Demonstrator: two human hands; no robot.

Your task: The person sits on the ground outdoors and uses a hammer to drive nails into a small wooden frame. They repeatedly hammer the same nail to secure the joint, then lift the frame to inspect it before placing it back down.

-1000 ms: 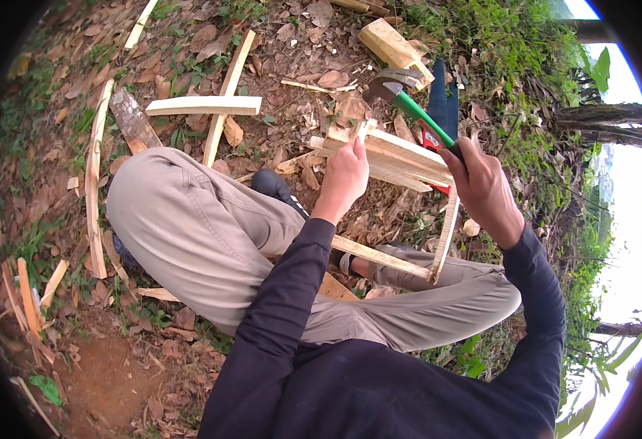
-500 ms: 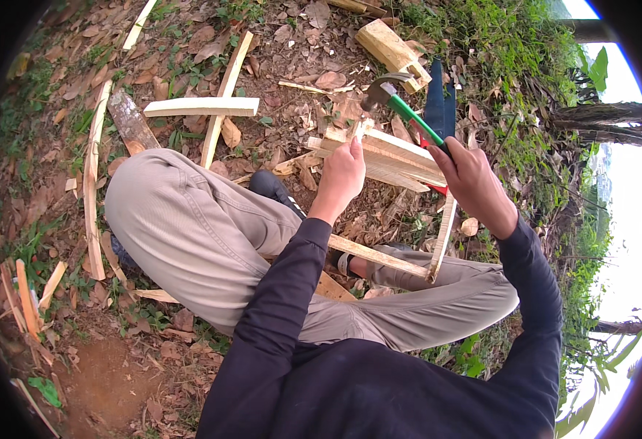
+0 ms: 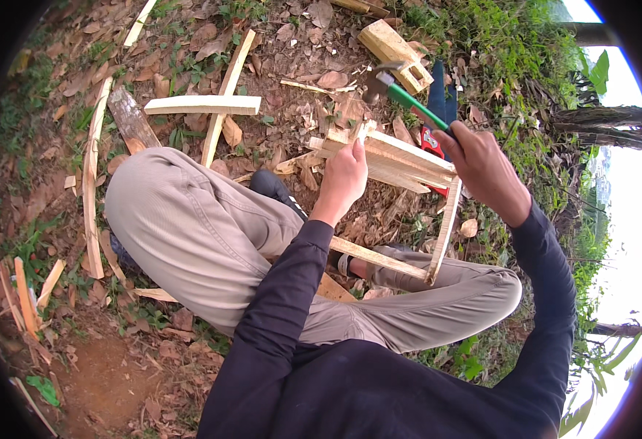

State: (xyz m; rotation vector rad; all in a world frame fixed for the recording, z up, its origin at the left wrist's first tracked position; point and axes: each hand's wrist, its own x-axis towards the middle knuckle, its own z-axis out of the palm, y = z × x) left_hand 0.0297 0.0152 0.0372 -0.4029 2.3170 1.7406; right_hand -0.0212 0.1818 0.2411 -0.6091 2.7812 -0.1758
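My right hand (image 3: pixel 488 174) is wrapped round the handle of a claw hammer (image 3: pixel 409 101). The hammer, green-handled with a metal head, is raised over the wood at the centre, its head clear of it. My left hand (image 3: pixel 343 183) is closed on a corner of a pale wooden frame (image 3: pixel 387 258), thumb pointing away from me. Whether a nail sits between those fingers is too small to tell. The frame's strips run over my lower leg and up to several planks (image 3: pixel 401 156) at its far side.
A handsaw (image 3: pixel 436 95) with a blue blade and red handle lies past the planks. Beside it rests a thick notched wood block (image 3: pixel 393 47). Crossed wood strips (image 3: pixel 204 105) lie at left on leaf-strewn ground, with splintered offcuts (image 3: pixel 24 296) nearer. My bent knees flank the frame.
My right hand has shifted to the right with the hammer, whose head has moved slightly up and right. The left hand keeps its hold and has barely moved.
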